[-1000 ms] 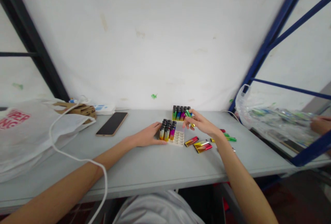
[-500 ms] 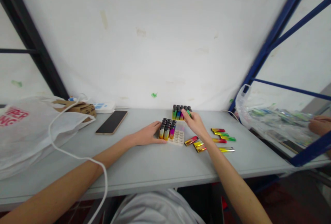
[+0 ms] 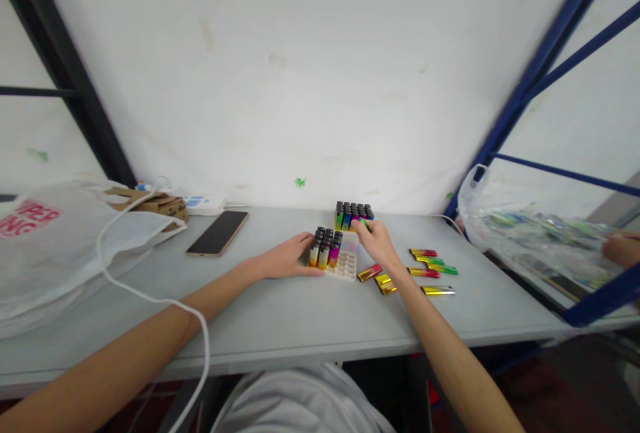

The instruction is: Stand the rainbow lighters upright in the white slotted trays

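Observation:
My left hand (image 3: 293, 258) is wrapped round the left side of a white tray (image 3: 347, 266), whose left part holds several upright lighters (image 3: 324, 252) with black tops. Its right-hand slots hold nothing. Above the tray's right part, my right hand (image 3: 373, 236) pinches a green lighter (image 3: 367, 223). Just behind stands a block of upright multicoloured lighters (image 3: 346, 216). On the table to the right lie loose lighters in red, green and yellow, among them a red one (image 3: 370, 272) and a yellow one (image 3: 438, 291).
A dark phone (image 3: 219, 233) lies at the left on the grey table (image 3: 280, 326). Farther left are a white bag (image 3: 60, 253), a cardboard box (image 3: 165, 205) and a white cable (image 3: 150, 300). Plastic bags (image 3: 540, 233) and another person's hand (image 3: 620, 248) are at the right, beyond a blue frame.
My right hand has lowered slightly with the green lighter, from in front of the rear block toward the tray. My left hand stays at the tray. The view has shifted a little.

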